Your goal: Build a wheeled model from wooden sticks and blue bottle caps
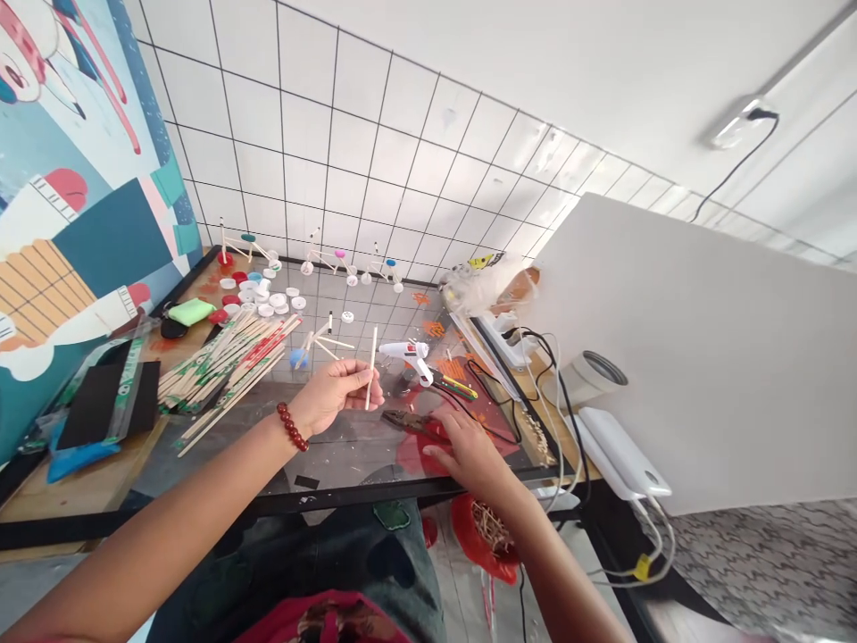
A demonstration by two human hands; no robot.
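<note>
My left hand (341, 393) pinches a short pale wooden stick (371, 368) upright between thumb and fingers, above the table. Lower right of it, my right hand (465, 446) has its fingers over the red handles of a pair of pliers (406, 420), whose dark jaws point left on the tabletop. Just beyond the hands lies a white glue gun (403, 350) with its nozzle to the left. A small stick frame (325, 341) with a blue cap (299, 358) stands behind my left hand. A yellow-green utility knife (459, 385) rests near the glue gun.
Paper-wrapped chopsticks (228, 357) are piled at left, beside white and red bottle caps (268, 299). Several small stick-and-cap bicycles (331, 259) line the back by the wire grid. Cables and a power strip (512, 344) run along the right. A red bag (469, 536) of stick scraps hangs below the edge.
</note>
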